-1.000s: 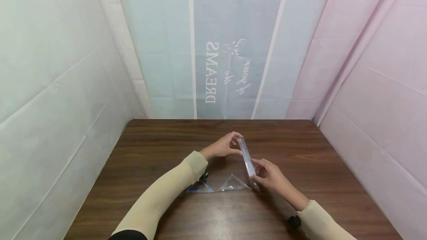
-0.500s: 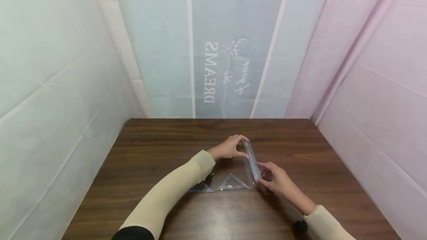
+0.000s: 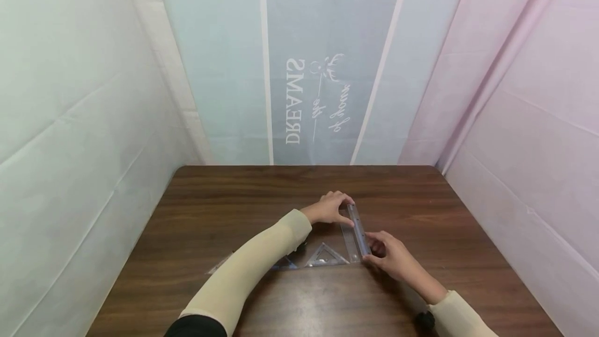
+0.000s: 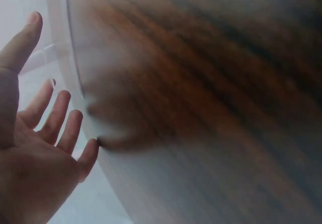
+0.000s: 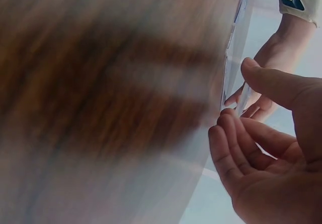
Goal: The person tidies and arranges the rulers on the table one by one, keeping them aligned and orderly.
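Observation:
A clear plastic ruler (image 3: 358, 231) lies slanted just over the dark wood table (image 3: 224, 196), right of centre. My left hand (image 3: 331, 208) pinches its far end between thumb and fingertips. My right hand (image 3: 390, 257) pinches its near end. In the left wrist view the fingers (image 4: 60, 118) reach out to the ruler's edge (image 4: 70, 53). In the right wrist view the thumb (image 5: 274, 85) and curled fingers close on the ruler's end (image 5: 234, 73). A small clear set square (image 3: 326, 257) lies flat just left of the ruler's near end.
More clear drawing tools (image 3: 284, 263) lie partly under my left forearm, with a clear edge (image 3: 219, 265) showing left of the sleeve. Cloth walls close in the table's left, back and right sides. Both wrist views are blurred.
Both hands have lowered the ruler from above the table down toward its surface and shifted it slightly right. The set square has not moved.

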A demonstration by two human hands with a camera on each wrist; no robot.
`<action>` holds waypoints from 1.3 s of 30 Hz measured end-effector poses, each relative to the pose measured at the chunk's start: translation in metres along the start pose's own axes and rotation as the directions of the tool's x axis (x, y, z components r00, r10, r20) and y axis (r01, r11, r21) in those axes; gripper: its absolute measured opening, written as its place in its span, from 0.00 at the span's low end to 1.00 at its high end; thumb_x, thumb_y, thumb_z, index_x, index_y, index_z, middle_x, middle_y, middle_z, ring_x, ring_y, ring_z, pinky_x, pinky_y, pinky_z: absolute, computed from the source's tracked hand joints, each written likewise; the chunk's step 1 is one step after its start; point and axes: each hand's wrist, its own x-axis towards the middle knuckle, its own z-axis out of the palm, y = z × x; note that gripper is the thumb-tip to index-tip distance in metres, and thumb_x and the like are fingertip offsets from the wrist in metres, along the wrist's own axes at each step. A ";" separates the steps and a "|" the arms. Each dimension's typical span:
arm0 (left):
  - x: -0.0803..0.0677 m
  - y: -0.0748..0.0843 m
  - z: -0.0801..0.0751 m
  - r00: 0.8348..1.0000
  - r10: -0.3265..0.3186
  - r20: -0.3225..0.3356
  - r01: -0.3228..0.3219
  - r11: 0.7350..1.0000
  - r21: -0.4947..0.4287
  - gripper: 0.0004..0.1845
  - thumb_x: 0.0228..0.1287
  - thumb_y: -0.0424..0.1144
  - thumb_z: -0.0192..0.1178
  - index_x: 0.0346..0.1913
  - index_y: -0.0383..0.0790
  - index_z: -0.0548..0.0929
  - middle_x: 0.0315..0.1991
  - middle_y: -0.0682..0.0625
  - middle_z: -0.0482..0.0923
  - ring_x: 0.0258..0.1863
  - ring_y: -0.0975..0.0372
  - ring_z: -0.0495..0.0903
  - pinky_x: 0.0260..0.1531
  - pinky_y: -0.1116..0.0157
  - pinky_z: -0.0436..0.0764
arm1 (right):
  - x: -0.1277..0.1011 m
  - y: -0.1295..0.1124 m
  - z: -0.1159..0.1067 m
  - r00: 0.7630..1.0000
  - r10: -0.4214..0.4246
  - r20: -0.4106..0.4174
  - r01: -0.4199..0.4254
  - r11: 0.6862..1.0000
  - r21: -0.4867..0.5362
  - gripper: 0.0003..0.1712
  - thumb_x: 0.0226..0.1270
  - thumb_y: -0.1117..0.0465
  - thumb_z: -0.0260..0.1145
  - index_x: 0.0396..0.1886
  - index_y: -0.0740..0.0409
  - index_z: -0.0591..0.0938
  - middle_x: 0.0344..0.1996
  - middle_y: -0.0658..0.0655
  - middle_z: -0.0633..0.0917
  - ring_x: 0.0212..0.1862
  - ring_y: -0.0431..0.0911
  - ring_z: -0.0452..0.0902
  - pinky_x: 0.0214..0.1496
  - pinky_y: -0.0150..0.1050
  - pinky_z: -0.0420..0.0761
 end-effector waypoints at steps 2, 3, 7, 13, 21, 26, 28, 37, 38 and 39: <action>0.002 0.001 0.001 1.000 0.004 -0.001 -0.004 1.000 0.027 0.36 0.63 0.61 0.77 0.69 0.49 0.80 0.67 0.52 0.77 0.65 0.58 0.72 0.68 0.58 0.68 | 0.000 0.000 0.000 1.000 0.014 0.008 -0.014 1.000 -0.002 0.33 0.59 0.62 0.85 0.61 0.71 0.84 0.40 0.53 0.83 0.42 0.46 0.82 0.44 0.39 0.84; 0.002 0.001 0.002 1.000 0.005 0.001 -0.005 0.999 0.040 0.36 0.63 0.61 0.77 0.69 0.50 0.80 0.66 0.53 0.77 0.65 0.58 0.72 0.67 0.58 0.68 | 0.000 0.000 0.001 1.000 0.020 0.014 -0.020 1.000 -0.004 0.33 0.59 0.62 0.85 0.61 0.71 0.84 0.41 0.54 0.83 0.43 0.46 0.82 0.45 0.40 0.85; 0.003 0.004 0.002 1.000 0.002 0.026 -0.004 0.998 0.064 0.36 0.64 0.61 0.76 0.70 0.49 0.80 0.67 0.52 0.77 0.65 0.57 0.72 0.67 0.58 0.68 | 0.000 0.001 0.002 0.999 0.039 0.037 -0.039 0.999 -0.011 0.33 0.59 0.62 0.85 0.60 0.72 0.83 0.45 0.57 0.83 0.46 0.49 0.82 0.50 0.47 0.86; 0.004 0.007 0.005 0.999 -0.016 0.037 0.012 0.995 0.103 0.36 0.65 0.63 0.75 0.70 0.49 0.80 0.70 0.51 0.75 0.68 0.55 0.70 0.69 0.55 0.67 | 0.000 0.004 0.002 0.997 0.065 0.050 -0.065 0.998 -0.010 0.33 0.59 0.63 0.85 0.61 0.72 0.83 0.49 0.61 0.82 0.49 0.51 0.82 0.51 0.48 0.85; 0.004 0.013 0.007 0.997 -0.049 0.063 0.039 0.987 0.155 0.36 0.66 0.63 0.73 0.71 0.50 0.79 0.72 0.52 0.72 0.69 0.56 0.68 0.72 0.55 0.66 | 0.000 0.005 0.004 0.997 0.063 0.048 -0.062 0.998 -0.021 0.33 0.58 0.64 0.85 0.61 0.72 0.84 0.50 0.61 0.80 0.49 0.51 0.80 0.50 0.47 0.85; 0.004 0.015 0.005 0.997 -0.051 0.064 0.040 0.985 0.168 0.36 0.66 0.63 0.73 0.71 0.50 0.79 0.72 0.51 0.72 0.69 0.56 0.68 0.72 0.55 0.66 | 0.000 0.004 0.004 0.997 0.058 0.042 -0.057 0.998 -0.032 0.33 0.58 0.64 0.86 0.60 0.71 0.84 0.49 0.61 0.80 0.48 0.50 0.80 0.49 0.47 0.84; 0.004 0.015 0.006 0.997 -0.050 0.063 0.039 0.984 0.171 0.36 0.67 0.64 0.73 0.71 0.50 0.79 0.72 0.51 0.72 0.68 0.56 0.69 0.72 0.55 0.67 | 0.000 0.004 0.004 0.997 0.060 0.045 -0.058 0.998 -0.037 0.33 0.58 0.64 0.86 0.61 0.71 0.84 0.50 0.61 0.80 0.48 0.50 0.80 0.49 0.47 0.84; 0.005 0.011 0.009 0.997 -0.043 0.058 0.033 0.986 0.162 0.36 0.67 0.64 0.72 0.71 0.50 0.79 0.72 0.51 0.72 0.69 0.56 0.69 0.71 0.54 0.68 | 0.000 0.004 0.006 0.997 0.066 0.045 -0.064 0.997 -0.042 0.34 0.58 0.64 0.86 0.61 0.72 0.84 0.50 0.61 0.80 0.49 0.51 0.81 0.50 0.49 0.84; 0.006 0.011 0.009 0.997 -0.044 0.056 0.034 0.986 0.163 0.36 0.67 0.63 0.72 0.71 0.50 0.79 0.72 0.51 0.72 0.69 0.56 0.69 0.71 0.54 0.68 | 0.000 0.004 0.006 0.997 0.064 0.045 -0.062 0.997 -0.043 0.34 0.58 0.64 0.86 0.61 0.72 0.84 0.50 0.61 0.80 0.49 0.51 0.81 0.50 0.49 0.84; 0.005 0.011 0.009 0.997 -0.046 0.056 0.036 0.986 0.162 0.36 0.67 0.63 0.73 0.71 0.50 0.79 0.72 0.51 0.72 0.69 0.56 0.69 0.72 0.54 0.68 | 0.000 0.004 0.006 0.997 0.062 0.044 -0.060 0.997 -0.044 0.34 0.57 0.64 0.86 0.61 0.72 0.84 0.50 0.61 0.80 0.49 0.52 0.81 0.50 0.49 0.84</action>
